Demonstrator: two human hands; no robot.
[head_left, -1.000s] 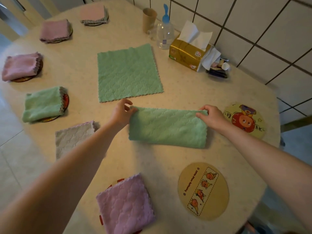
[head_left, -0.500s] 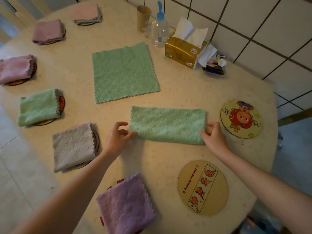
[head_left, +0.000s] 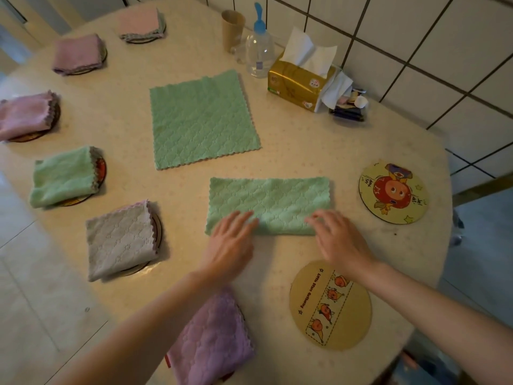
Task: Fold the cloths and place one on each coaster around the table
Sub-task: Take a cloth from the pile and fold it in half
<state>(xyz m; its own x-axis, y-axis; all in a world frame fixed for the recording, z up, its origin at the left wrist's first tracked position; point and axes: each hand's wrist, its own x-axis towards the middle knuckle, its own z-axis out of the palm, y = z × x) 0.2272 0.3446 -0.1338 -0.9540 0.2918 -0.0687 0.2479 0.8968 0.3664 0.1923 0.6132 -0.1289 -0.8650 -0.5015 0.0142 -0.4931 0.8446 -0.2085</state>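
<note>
Both of your hands have come in from the ends of the half-folded green cloth (head_left: 269,204) and now lie flat on its near edge, the left hand (head_left: 231,240) toward its left end and the right hand (head_left: 337,237) toward its right, fingers straight and pressing rather than gripping. Nearest you, a purple cloth (head_left: 211,340) sits folded over a coaster at the table's front edge, and beside it to the right the tan coaster (head_left: 330,304) lies bare. Under your hands the green cloth is a long strip, folded once, so by my reckoning it needs another fold before it goes anywhere. To its right the yellow cartoon coaster (head_left: 392,193) is bare as well. Along the left side, folded cloths already cover their coasters: a grey cloth (head_left: 120,240), then a green one (head_left: 62,176), then three pink ones running to the far end. Beyond your strip, a second green cloth (head_left: 202,118) lies spread flat and unfolded mid-table. So six places look served, and two cloths and two bare coasters remain.
</note>
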